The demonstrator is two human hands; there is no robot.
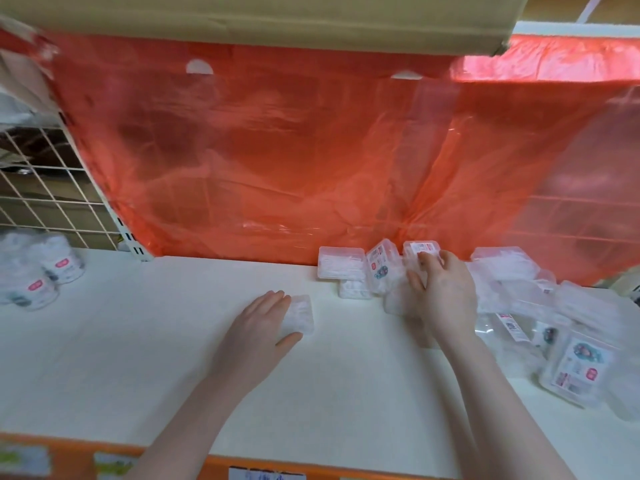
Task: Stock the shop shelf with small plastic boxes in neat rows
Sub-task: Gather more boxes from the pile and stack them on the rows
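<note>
A small clear plastic box (298, 315) lies flat on the white shelf (138, 341), just under the fingertips of the left hand (263, 318). That hand rests palm down with straight fingers on the box's left half and the thumb stretched along its near edge; the grip is apart, pressing rather than clasping.

To the right of that grip, well apart from it, the right hand (441, 289) reaches into a cluster of the same boxes at the back of the shelf. Its fingers curl over the top of an upright labelled box (420, 249) that leans against the red plastic sheet (277, 150); whether the grip is clamped on it or only touching, the picture does not settle, since the thumb side is blurred. Just left of this grip stands another upright box (381, 268) showing a printed label, and left of that a flat box (341, 263) rests on top of a lower one (353, 289).

To the right of the right hand lies a loose heap of clear boxes (512, 278), tilted and overlapping, and nearer the shelf's front edge a larger labelled pack (575, 372) lies at a slant.

Far to the left of both hands, round white tubs (38, 271) with pink labels stand in a group, in front of a white wire grid (45, 188). A cardboard box (259, 19) overhangs the top. An orange strip (86, 452) with tags runs along the shelf's front.
</note>
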